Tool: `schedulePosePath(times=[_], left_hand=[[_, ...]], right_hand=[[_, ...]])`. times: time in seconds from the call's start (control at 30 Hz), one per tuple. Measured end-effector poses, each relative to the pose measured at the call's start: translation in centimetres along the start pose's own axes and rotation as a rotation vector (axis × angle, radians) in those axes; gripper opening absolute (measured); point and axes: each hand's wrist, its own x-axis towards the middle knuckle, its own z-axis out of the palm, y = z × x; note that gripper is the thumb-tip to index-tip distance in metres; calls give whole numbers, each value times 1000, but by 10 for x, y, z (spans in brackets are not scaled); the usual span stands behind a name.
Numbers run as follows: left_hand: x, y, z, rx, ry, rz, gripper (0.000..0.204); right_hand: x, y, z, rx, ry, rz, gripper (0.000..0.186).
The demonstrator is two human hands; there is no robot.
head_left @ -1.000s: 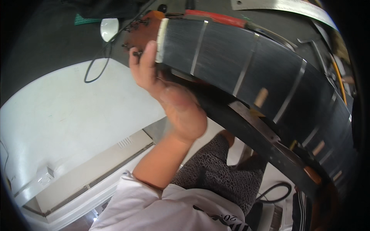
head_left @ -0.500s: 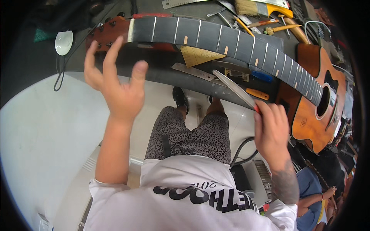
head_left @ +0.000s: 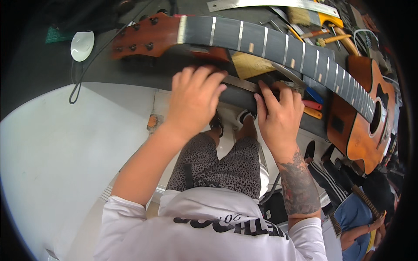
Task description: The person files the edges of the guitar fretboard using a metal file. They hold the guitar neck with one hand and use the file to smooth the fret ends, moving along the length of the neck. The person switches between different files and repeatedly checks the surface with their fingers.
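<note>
A guitar with a dark fretboard (head_left: 274,45) lies across the bench, its brown headstock (head_left: 141,37) at the left and its orange-brown body (head_left: 359,139) at the right. In front of the neck, a flat metal strip (head_left: 241,83) spans the gap between my hands. My left hand (head_left: 193,98) has its fingers curled at the strip's left end, slightly blurred. My right hand (head_left: 281,111) pinches the other end between thumb and fingers. Right of that hand, a red-handled file (head_left: 312,105) rests on the bench, its metal blade partly under the neck.
Behind the neck are a long steel ruler (head_left: 274,5), a brush (head_left: 300,16) and several hand tools. Yellow paper (head_left: 250,65) lies under the neck, an orange handle (head_left: 312,113) near the front edge. A white oval dish (head_left: 82,45) sits left; another person (head_left: 357,217) is lower right.
My right hand has put down the red-handled file and moved left to the metal strip. My left hand has come down from the headstock to the strip's other end.
</note>
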Motion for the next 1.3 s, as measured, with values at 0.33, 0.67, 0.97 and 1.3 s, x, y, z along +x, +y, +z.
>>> schedulePosePath(times=[0.33, 0.67, 0.97, 1.3], left_hand=[[2, 3, 5, -84, -41, 8, 34], [3, -12, -53, -250, 134, 73, 35], [75, -56, -90, -297, 187, 322, 19], [84, -113, -62, -343, 173, 473, 14]], right_hand=[[20, 14, -3, 78, -78, -56, 21], [49, -10, -51, 379, -57, -257, 25], [118, -11, -74, 389, -30, -418, 27], [139, -3, -59, 393, -58, -522, 25]])
